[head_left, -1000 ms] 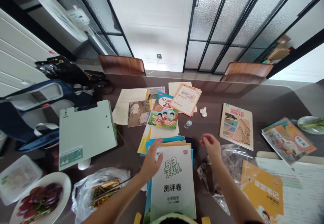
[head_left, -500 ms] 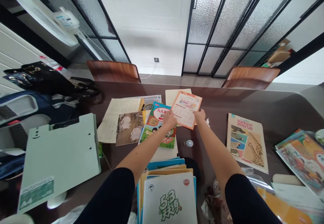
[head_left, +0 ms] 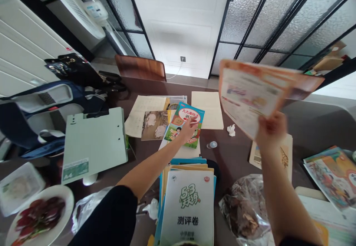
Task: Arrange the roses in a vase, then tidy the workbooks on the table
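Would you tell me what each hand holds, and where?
Right hand grips the orange-bordered booklet by its lower edge; left hand only rests on the green workbook.

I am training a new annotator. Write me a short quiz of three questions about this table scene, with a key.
1. True or false: the right hand holds the orange booklet up off the table.
2. What does the left hand touch? A) clipboard B) green book C) plate
3. Fill in: the crumpled tissue lies to the ___ of the green book.
Key: 1 true; 2 B; 3 right.
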{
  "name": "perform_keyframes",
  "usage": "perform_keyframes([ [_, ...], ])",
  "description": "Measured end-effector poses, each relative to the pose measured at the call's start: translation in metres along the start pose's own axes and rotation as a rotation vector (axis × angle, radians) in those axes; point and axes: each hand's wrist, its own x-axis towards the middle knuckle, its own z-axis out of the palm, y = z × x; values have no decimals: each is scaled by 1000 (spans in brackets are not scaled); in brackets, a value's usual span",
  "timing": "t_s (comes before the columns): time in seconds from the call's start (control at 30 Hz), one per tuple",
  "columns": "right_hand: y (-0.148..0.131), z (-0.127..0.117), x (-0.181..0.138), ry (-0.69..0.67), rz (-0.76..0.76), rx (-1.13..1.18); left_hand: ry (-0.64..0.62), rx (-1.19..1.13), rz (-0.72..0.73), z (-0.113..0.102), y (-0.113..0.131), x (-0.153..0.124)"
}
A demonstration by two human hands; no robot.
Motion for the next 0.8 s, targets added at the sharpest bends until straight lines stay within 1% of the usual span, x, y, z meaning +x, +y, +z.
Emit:
perform_keyframes([
  [0.03,-10,-26,-11,50,29,145,-36,-71,-10,-4,2,-23],
  [0.07,-18,-49,-26,67,106,273,-89,-143,-27,-8,4,-48],
  [0.1,-23,-67,-45,28,217,362,-156,-228,-43,-12,6,-74],
  [0.13,-24,-81,-68,-16,342,422,-237,-327,-59,-16,6,-100],
  [0.2,-20,-93,-124,-162,609,488,-427,-525,-116,-22,4,-150],
  [0.23,-16,-92,-157,-236,721,512,-509,-591,-152,-26,0,-172],
  [0.27,-11,-89,-190,-329,818,542,-565,-613,-183,-29,-7,-193],
  [0.3,-7,-83,-223,-406,889,573,-581,-587,-200,-33,-16,-212],
  [0.33,-3,-77,-254,-468,936,599,-553,-518,-209,-36,-26,-228],
  [0.37,0,-71,-282,-509,962,616,-490,-422,-214,-39,-38,-242],
  [0.43,5,-63,-323,-550,1005,639,-361,-206,-239,-46,-61,-262],
  [0.47,7,-61,-336,-563,1019,646,-314,-112,-256,-50,-69,-266],
  [0.53,9,-61,-348,-583,1045,655,-253,26,-245,-58,-76,-262],
  [0.6,10,-65,-345,-584,1063,651,-152,138,-138,-67,-69,-237],
  [0.63,11,-67,-342,-580,1067,647,-77,195,-59,-71,-62,-217],
  [0.7,13,-70,-336,-570,1066,637,79,350,62,-80,-45,-166],
  [0.73,14,-71,-335,-571,1063,632,142,431,78,-84,-37,-138],
  [0.77,15,-71,-334,-579,1058,627,200,515,51,-87,-32,-111],
  [0.8,17,-72,-335,-595,1051,624,236,600,-27,-89,-29,-86],
])
